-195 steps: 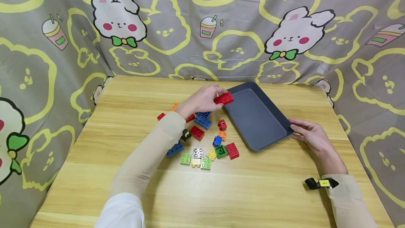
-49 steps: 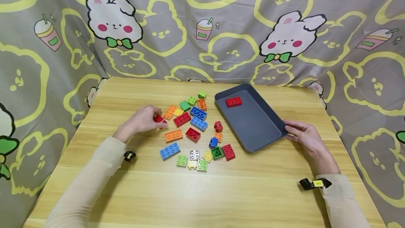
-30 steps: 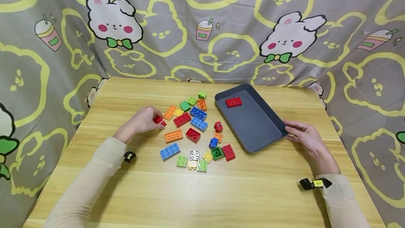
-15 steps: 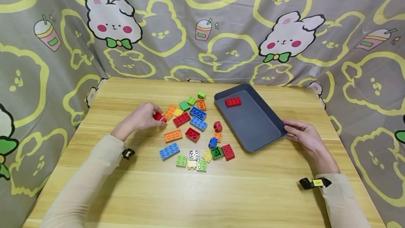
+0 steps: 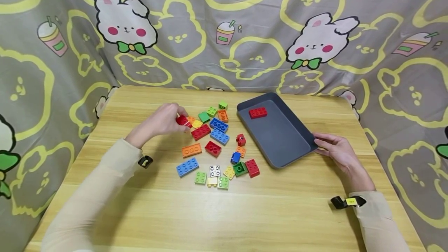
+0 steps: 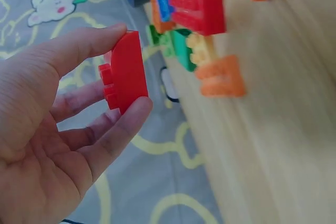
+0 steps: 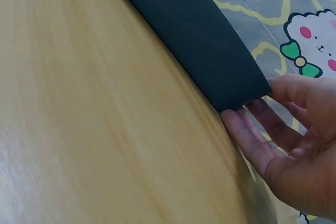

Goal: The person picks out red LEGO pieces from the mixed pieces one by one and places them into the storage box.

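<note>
My left hand pinches a red toy building brick between thumb and fingers. In the left wrist view this brick shows a smooth curved side and a few studs, clear of the table. In the head view it overlaps an orange brick at the left of the pile. On the right, my other hand grips the near right corner of a dark grey tray, thumb at the rim and fingers at the lower edge in the right wrist view. A red eight-stud brick lies inside the tray.
Several loose bricks lie left of the tray, among them a red long brick, a blue brick, a white brick and a red piece with an eye. A patterned curtain hangs around the wooden table.
Earlier the left hand held a red eight-stud brick over the tray; that brick now lies in it. The hand took another red brick at the left and has just moved it rightward and away.
</note>
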A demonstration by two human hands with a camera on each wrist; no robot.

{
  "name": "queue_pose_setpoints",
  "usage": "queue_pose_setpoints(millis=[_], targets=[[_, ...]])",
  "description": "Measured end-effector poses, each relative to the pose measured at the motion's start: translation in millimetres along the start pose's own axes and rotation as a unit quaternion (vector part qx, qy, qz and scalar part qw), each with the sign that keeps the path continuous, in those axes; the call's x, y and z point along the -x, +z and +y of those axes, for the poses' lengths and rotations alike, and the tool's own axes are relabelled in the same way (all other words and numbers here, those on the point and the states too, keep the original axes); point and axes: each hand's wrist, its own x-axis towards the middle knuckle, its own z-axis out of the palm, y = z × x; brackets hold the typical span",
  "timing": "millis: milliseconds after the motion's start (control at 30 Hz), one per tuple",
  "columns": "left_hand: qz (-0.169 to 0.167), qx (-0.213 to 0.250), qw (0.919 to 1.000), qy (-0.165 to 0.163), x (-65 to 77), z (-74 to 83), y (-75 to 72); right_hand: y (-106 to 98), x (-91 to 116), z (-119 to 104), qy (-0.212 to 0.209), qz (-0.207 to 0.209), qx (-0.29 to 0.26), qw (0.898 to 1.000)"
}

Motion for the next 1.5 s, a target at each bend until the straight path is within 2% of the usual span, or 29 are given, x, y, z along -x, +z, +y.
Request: queue_pose_setpoints(millis=[233, 333, 633, 967, 1300, 1500], targets=[[-0.018, -0.016, 0.9997, 0.005, -8.5, 24.7, -10.4, -0.3, -0.4, 1.6, 0.004, 0.0, -0.001, 1.0], [-0.029, -0.024, 0.9991, 0.019, -14.8, 36.2, -11.8, -0.8, -0.6, 2.2, 0.003, 0.001, -0.001, 1.0], [-0.043, -0.037, 0.9954, 0.077, -36.4, 61.2, -6.7, -0.7, -1.2, 3.9, 0.006, 0.002, -0.004, 1.0], [-0.077, -0.066, 0.9907, 0.091, -56.2, 85.7, -4.7, 1.2, -0.5, 2.3, 0.001, -0.005, -0.006, 1.0], [-0.082, -0.043, 0.988, 0.124, -74.7, 105.0, -3.0, 1.4, -0.4, 2.2, -0.003, -0.008, -0.011, 1.0], [-0.075, -0.015, 0.9887, 0.129, -87.9, 112.0, 2.0, 1.3, 0.7, 0.8, -0.001, -0.009, -0.016, 1.0]])
